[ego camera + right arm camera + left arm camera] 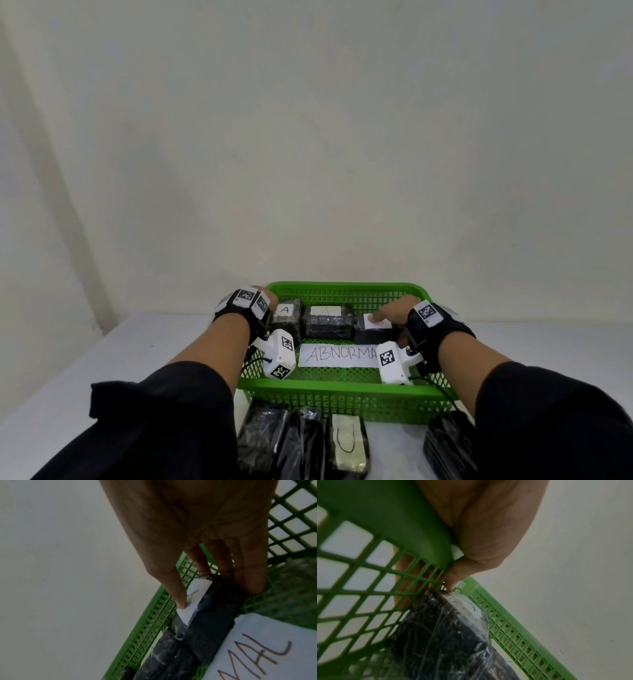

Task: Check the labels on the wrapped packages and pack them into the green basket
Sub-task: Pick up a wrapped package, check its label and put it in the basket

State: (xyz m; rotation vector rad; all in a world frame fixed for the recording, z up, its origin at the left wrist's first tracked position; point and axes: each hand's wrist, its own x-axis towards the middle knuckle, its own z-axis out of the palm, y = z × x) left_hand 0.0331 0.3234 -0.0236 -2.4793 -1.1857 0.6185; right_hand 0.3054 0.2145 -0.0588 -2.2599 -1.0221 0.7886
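Basket (346, 387): green mesh, on a white table (102, 359); three black wrapped packages stand in a row along its far wall.
Left package (287, 317): label "A", at the far-left corner.
Middle package (328, 321): label "A".
Right package (373, 331): label partly covered.
Left hand (265, 297): over the left rim; only the left wrist view shows the thumb inside, tip on the package top, fingers outside the mesh, grasping the rim.
Right hand (394, 313): fingers straight; right wrist view shows the thumb (173, 588) on the label, fingertips on the package's end.
Sheet (337, 355): "ABNORMA…" from the head view, "MAL" from the right wrist.
Outside packages: four in front of the basket, one labelled "U" (346, 442).
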